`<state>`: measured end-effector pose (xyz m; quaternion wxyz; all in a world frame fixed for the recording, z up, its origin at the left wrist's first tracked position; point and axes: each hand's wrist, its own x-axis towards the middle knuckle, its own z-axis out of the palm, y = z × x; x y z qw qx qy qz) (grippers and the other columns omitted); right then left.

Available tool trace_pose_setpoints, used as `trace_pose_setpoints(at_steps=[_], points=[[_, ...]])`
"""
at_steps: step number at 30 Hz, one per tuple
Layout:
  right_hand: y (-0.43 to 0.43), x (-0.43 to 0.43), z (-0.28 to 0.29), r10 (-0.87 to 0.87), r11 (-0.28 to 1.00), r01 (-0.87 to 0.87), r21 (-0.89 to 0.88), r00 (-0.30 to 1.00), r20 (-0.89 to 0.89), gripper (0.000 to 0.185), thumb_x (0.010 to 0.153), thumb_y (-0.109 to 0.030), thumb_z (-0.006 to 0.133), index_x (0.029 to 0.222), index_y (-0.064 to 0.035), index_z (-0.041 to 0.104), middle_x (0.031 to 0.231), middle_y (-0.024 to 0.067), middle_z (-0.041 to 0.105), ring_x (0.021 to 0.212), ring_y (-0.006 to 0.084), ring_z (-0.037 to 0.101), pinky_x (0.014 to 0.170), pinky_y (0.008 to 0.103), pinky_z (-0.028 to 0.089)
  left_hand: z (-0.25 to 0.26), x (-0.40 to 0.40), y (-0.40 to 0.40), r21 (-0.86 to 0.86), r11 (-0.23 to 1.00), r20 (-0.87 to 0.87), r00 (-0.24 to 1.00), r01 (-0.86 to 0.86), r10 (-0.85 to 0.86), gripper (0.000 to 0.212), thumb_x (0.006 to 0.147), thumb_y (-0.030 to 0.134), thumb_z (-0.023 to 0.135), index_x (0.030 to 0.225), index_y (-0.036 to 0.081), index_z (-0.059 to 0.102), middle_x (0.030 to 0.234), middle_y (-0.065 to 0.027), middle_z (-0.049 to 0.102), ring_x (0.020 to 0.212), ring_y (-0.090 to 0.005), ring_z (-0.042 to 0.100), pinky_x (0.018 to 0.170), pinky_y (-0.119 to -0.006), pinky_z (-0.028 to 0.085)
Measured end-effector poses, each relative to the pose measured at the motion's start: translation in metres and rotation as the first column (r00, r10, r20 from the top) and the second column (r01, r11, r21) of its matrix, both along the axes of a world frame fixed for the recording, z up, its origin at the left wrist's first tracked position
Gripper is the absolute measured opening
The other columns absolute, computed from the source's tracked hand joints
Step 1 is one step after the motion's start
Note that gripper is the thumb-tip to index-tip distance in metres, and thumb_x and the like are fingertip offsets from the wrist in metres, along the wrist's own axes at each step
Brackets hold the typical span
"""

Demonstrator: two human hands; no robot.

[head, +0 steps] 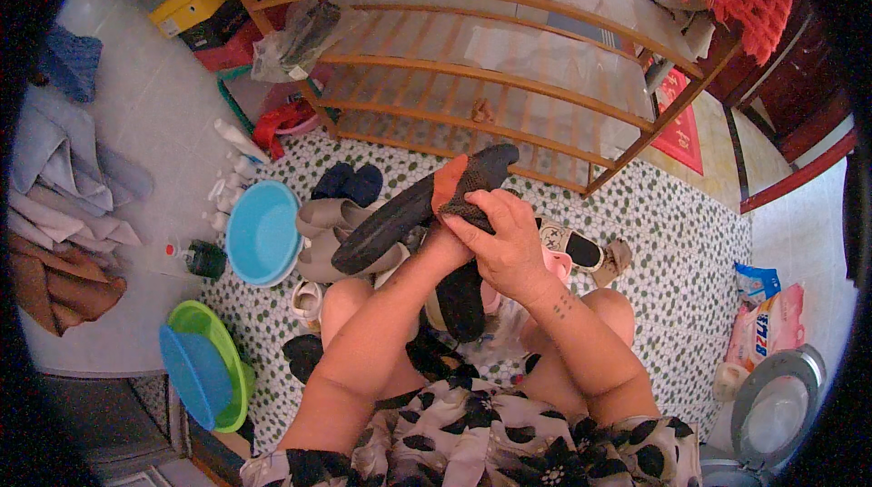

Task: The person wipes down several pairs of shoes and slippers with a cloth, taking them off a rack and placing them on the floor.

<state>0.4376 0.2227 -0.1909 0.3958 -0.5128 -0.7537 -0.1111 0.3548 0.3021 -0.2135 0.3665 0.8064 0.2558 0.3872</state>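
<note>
A black shoe with an orange panel (388, 221) is held up in front of me, its long dark side slanting down to the left. My left hand (458, 240) reaches up to the shoe from below; its fingers are hidden, and whether they are inside the shoe is unclear. On the right, my right hand (503, 235) grips the dark mesh part, with thumb and fingers on its edge. Another black shoe (462, 306) is below the hands, between my knees. Grey-brown shoes (320, 216) and dark blue footwear (357, 184) lie on the floor to the left.
A wooden slatted rack (477, 71) spans the far side. Left are a light-blue basin (264, 233), a green basin (242, 374) with a blue one, a green bottle (206, 259) and piled cloths (61, 201). Patterned shoes (582, 248) lie right; a lidded bin (773, 412) stands at lower right.
</note>
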Motion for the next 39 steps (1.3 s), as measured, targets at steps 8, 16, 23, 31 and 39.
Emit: trace_pose_setpoints(at_steps=[8, 16, 23, 31, 39], points=[[0.017, 0.043, -0.004, -0.322, 0.937, 0.308, -0.163, 0.944, -0.073, 0.052, 0.064, 0.0, 0.057, 0.112, -0.0181, 0.055, 0.113, 0.0162, 0.047, 0.102, 0.0351, 0.044, 0.087, 0.0418, 0.037, -0.012, -0.015, -0.013, -0.264, 0.962, -0.102, 0.994, -0.07, 0.044, 0.036, 0.082, 0.013, 0.053, 0.116, 0.003, 0.047, 0.118, -0.0161, 0.049, 0.112, -0.0298, 0.044, 0.095, -0.037, 0.034], [0.013, 0.065, -0.008, -0.475, 0.857, 0.424, -0.294, 0.87, -0.13, 0.063, 0.062, 0.005, 0.054, 0.121, -0.0172, 0.048, 0.12, 0.0198, 0.041, 0.108, 0.0371, 0.04, 0.093, 0.0422, 0.034, 0.007, -0.019, -0.015, -0.587, 0.808, 0.151, 0.988, 0.058, 0.038, 0.034, 0.081, 0.016, 0.056, 0.111, 0.002, 0.051, 0.107, -0.0079, 0.056, 0.097, -0.0231, 0.053, 0.087, -0.033, 0.04], [0.015, 0.045, 0.004, -0.448, 0.877, 0.444, -0.186, 0.894, 0.023, 0.052, 0.065, 0.001, 0.054, 0.115, -0.0135, 0.053, 0.115, 0.0198, 0.045, 0.106, 0.0374, 0.042, 0.088, 0.0437, 0.037, 0.004, -0.02, -0.01, -0.813, 0.387, 0.534, 0.823, 0.436, 0.194, 0.033, 0.081, 0.016, 0.057, 0.111, 0.003, 0.052, 0.102, -0.0064, 0.06, 0.092, -0.0194, 0.057, 0.083, -0.03, 0.044], [0.01, 0.037, -0.012, -0.324, 0.91, 0.361, -0.205, 0.926, 0.195, 0.033, 0.061, -0.004, 0.057, 0.093, -0.0105, 0.064, 0.098, 0.013, 0.049, 0.09, 0.0322, 0.048, 0.074, 0.0421, 0.04, 0.001, -0.021, 0.007, -0.835, 0.285, 0.551, 0.731, 0.471, 0.403, 0.043, 0.085, 0.034, 0.055, 0.106, -0.004, 0.054, 0.102, -0.0106, 0.058, 0.091, -0.0199, 0.058, 0.078, -0.034, 0.048], [0.006, 0.055, 0.009, -0.419, 0.907, 0.418, -0.049, 0.908, -0.02, 0.039, 0.058, 0.002, 0.056, 0.096, -0.0073, 0.061, 0.101, 0.0149, 0.051, 0.09, 0.0341, 0.049, 0.077, 0.0394, 0.041, -0.004, -0.019, 0.011, -0.928, 0.291, 0.361, 0.765, 0.235, 0.534, 0.05, 0.08, 0.037, 0.061, 0.102, -0.007, 0.052, 0.102, -0.0164, 0.058, 0.09, -0.0263, 0.06, 0.077, -0.039, 0.05]])
